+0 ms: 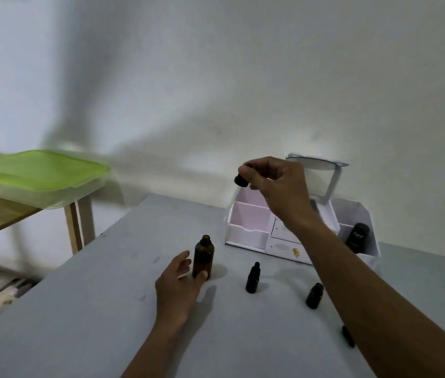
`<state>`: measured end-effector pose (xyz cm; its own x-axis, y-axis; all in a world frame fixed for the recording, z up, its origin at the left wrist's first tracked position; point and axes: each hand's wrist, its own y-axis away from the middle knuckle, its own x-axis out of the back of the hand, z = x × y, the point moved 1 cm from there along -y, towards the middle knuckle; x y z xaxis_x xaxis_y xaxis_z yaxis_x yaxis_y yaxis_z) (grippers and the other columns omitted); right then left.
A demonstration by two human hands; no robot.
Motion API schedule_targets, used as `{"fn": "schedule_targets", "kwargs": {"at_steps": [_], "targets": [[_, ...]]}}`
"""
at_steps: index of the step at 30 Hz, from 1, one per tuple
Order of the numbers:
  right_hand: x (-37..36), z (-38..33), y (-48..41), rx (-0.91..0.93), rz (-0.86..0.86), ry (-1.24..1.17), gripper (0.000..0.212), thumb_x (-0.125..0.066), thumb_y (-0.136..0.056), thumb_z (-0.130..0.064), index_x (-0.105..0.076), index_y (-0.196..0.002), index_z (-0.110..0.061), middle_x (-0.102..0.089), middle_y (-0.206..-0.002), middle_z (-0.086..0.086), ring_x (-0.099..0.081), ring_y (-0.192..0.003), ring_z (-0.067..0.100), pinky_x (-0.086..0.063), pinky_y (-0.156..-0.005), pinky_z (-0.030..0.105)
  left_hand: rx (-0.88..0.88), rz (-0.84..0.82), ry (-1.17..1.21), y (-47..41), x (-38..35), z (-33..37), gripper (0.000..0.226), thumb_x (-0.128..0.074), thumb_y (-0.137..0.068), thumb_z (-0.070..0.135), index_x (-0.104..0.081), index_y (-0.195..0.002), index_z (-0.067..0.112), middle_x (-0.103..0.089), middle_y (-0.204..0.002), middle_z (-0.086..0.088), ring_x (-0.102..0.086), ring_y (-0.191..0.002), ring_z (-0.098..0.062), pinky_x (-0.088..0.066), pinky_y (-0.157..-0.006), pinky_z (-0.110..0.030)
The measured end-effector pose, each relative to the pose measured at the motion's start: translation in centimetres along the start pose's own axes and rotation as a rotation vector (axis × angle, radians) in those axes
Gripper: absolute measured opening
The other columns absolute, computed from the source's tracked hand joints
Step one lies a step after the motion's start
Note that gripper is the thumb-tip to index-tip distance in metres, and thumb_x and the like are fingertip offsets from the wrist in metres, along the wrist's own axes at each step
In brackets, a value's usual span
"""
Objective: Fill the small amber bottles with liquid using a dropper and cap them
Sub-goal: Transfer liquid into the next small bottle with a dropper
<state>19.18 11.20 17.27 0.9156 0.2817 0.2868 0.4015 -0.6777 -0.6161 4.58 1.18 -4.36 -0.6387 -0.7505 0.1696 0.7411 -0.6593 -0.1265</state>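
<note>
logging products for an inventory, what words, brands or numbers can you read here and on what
"Kahf": white letters on the black tube in the right compartment of the white organizer.
Smaller print under it: too blurred to read.
No text shows on the open amber bottle or the cap in the right hand.

I saw a glossy brown glass bottle on the matt grey tabletop, left of a smooth white plastic organiser.
</note>
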Motion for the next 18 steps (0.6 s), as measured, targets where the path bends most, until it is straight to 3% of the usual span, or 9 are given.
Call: {"fn": "schedule_targets", "kwargs": {"at_steps": [4, 6, 8, 11, 16, 18], "targets": [[3.2, -1.4, 0.3, 0.009, 0.017, -0.001, 0.004, -0.076, -0.086, -0.018, -0.078, -0.088, -0.015, -0.079, -0.077, -0.001, -0.076, -0.079, 0.014, -0.061, -0.084, 0.043, 0.002, -0.024, 0.0, 3.1, -0.5, 0.4, 0.037, -0.082, -0.075, 0.021, -0.065, -0.107, 0.027, -0.069, -0.099, 0.012, -0.065, -0.085, -0.005, -0.044, -0.071, -0.006], [4.8, -1.9, 0.6, 0.013, 0.031, 0.018, 0.005, -0.076, -0.086, -0.017, -0.078, -0.088, -0.014, -0.079, -0.077, 0.0, -0.076, -0.079, 0.014, -0.061, -0.082, 0.041, 0.007, -0.075, -0.011, 4.6, -1.4, 0.7, 0.027, -0.083, -0.073, 0.023, -0.068, -0.094, 0.029, -0.07, -0.086, 0.012, -0.065, -0.076, -0.001, -0.045, -0.063, -0.006], [6.5, -2.0, 0.9, 0.014, 0.039, 0.033, 0.007, -0.076, -0.086, -0.017, -0.078, -0.09, -0.01, -0.079, -0.078, 0.001, -0.076, -0.08, 0.018, -0.061, -0.081, 0.042, 0.011, -0.141, -0.01, 6.0, -2.9, 0.8, 0.022, -0.084, -0.072, 0.023, -0.069, -0.087, 0.031, -0.071, -0.081, 0.01, -0.064, -0.072, 0.001, -0.048, -0.064, -0.008], [8.9, -1.7, 1.5, 0.002, 0.059, 0.053, 0.011, -0.077, -0.086, -0.018, -0.079, -0.093, -0.009, -0.079, -0.079, 0.002, -0.076, -0.082, 0.022, -0.061, -0.081, 0.044, 0.009, -0.214, 0.012, 7.5, -5.4, 1.6, 0.02, -0.083, -0.073, 0.021, -0.069, -0.085, 0.03, -0.071, -0.082, 0.01, -0.064, -0.073, 0.004, -0.045, -0.063, -0.003], [13.0, 0.2, 3.5, -0.024, 0.105, 0.085, 0.003, -0.078, -0.085, -0.016, -0.079, -0.088, -0.014, -0.079, -0.078, 0.001, -0.077, -0.078, 0.02, -0.061, -0.076, 0.035, 0.037, -0.297, 0.093, 9.1, -9.7, 2.8, 0.028, -0.083, -0.073, 0.018, -0.068, -0.096, 0.026, -0.071, -0.086, 0.008, -0.066, -0.08, -0.002, -0.048, -0.069, -0.008], [14.4, 1.6, 4.5, -0.035, 0.125, 0.126, 0.008, -0.078, -0.085, -0.017, -0.079, -0.091, -0.012, -0.079, -0.08, 0.003, -0.077, -0.078, 0.02, -0.061, -0.079, 0.037, 0.032, -0.32, 0.122, 9.4, -11.4, 3.3, 0.031, -0.083, -0.073, 0.015, -0.068, -0.098, 0.024, -0.07, -0.088, 0.005, -0.066, -0.081, -0.004, -0.049, -0.068, -0.008]]}}
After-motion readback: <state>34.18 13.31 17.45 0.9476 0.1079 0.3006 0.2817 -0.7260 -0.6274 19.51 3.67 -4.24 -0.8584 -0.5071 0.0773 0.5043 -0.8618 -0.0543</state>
